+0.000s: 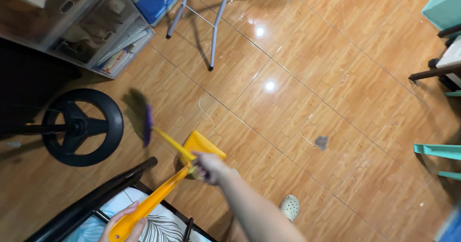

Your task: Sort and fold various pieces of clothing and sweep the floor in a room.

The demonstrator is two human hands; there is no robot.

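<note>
Sweeping step: right hand point(210, 167) grasps broom point(144, 122), left hand point(126, 223) grips dustpan point(201, 146) handle; grey debris point(321, 142) right of dustpan.

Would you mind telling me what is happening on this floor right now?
A person is sweeping a glossy wood-patterned tile floor. Their right hand grips a yellow-handled broom with a purple head, blurred in motion. Their left hand holds the long handle of a yellow plastic dustpan resting on the floor beside a black fan base.
</note>
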